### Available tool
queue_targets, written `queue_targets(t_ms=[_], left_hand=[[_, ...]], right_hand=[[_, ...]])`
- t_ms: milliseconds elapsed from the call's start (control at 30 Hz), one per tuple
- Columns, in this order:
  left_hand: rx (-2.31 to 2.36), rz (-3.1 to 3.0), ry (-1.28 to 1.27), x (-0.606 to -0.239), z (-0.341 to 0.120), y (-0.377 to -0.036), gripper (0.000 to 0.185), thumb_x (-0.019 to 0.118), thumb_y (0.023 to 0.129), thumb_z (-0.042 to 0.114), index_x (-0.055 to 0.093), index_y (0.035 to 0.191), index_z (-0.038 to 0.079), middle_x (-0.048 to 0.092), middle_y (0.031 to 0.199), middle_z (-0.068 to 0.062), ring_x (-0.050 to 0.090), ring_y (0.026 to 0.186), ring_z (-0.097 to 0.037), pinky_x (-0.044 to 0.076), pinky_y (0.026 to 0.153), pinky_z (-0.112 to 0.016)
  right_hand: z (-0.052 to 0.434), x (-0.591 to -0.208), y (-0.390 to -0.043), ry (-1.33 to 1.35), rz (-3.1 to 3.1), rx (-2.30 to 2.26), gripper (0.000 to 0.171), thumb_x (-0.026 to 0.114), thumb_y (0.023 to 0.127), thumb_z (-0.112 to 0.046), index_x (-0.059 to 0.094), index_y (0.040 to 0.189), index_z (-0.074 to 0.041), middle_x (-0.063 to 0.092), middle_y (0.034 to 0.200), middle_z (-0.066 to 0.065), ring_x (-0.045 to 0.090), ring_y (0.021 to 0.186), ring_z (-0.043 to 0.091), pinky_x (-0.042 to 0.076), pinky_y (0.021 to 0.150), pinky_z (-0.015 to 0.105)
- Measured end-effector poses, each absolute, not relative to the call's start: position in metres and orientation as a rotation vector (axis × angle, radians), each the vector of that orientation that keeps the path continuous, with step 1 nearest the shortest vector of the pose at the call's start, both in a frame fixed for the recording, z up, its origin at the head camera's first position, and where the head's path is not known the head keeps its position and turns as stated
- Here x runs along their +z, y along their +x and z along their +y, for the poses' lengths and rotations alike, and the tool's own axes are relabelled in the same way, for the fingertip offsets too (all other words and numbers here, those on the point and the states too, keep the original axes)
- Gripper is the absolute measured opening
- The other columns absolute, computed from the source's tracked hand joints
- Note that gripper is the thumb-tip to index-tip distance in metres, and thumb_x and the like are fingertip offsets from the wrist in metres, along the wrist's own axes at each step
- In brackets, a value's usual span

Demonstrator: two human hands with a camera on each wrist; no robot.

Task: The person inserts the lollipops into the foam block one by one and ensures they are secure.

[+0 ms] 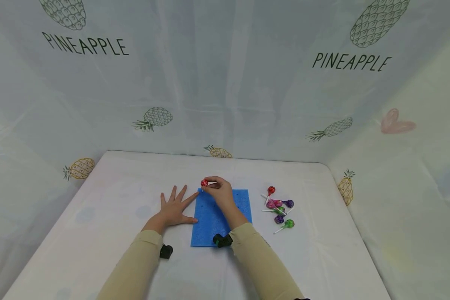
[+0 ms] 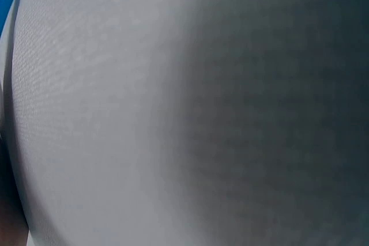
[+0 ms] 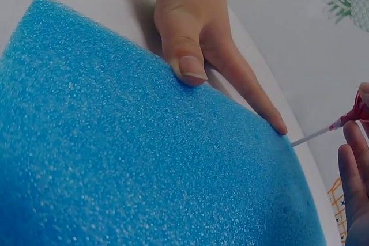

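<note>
White table (image 1: 108,216) backed by pineapple-print curtain (image 1: 225,83)

Loose lollipops (image 1: 279,207) right of foam (image 1: 221,218)

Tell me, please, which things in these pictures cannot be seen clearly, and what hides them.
- Left wrist view: only blurred white cloth and a blue sliver; the left hand is absent there.
- Right wrist view: the red lollipop is cut off by the right edge.
- Head view: the stick tip at the blue foam sheet is hidden by the right hand.
- Head view: the lollipop pile is too small to count.
</note>
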State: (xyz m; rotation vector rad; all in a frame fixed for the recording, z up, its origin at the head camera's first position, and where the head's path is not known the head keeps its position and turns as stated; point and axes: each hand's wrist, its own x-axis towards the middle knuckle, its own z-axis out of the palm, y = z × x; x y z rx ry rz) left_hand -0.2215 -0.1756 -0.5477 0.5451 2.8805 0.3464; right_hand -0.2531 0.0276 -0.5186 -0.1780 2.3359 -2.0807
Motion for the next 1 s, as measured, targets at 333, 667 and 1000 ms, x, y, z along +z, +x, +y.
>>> queue_targets(t_ms=[333,667,1000], left_hand=[[0.349,2.884,0.566,-0.549,-0.177,-0.223,0.099,0.063,0.074,0.075,0.027,0.155,0.030,0.008,0.161,-0.019,-0.004,0.142,-0.052,-0.003,0.098,-0.080],[0.361,2.877,0.571,-0.550,-0.177,-0.223,0.100,0.062,0.074,0.077,0.026,0.155,0.031,0.007,0.161,-0.018,-0.005,0.142,-0.052,-0.003,0.098,-0.080],[0.348,2.886,0.566,-0.550,-0.177,-0.223,0.100,0.063,0.073,0.077,0.027,0.155,0.031,0.008,0.161,-0.019,-0.004,0.142,-0.052,-0.003,0.097,-0.080]], right_hand=[[0.028,-0.523,-0.254,-0.197,2.356,-2.062,0.028,0.078,0.084,-0.013,0.072,0.111,-0.011,0.070,0.095,0.006,0.066,0.084,0.019,0.055,0.072,0.043],[0.028,-0.497,-0.241,-0.208,2.308,-2.063,0.029,0.074,0.086,-0.003,0.070,0.114,-0.001,0.067,0.102,0.019,0.064,0.088,0.026,0.050,0.078,0.058],[0.024,-0.529,-0.256,-0.166,2.346,-2.045,0.028,0.078,0.085,-0.016,0.072,0.112,-0.013,0.069,0.098,0.005,0.064,0.087,0.017,0.053,0.069,0.035]])
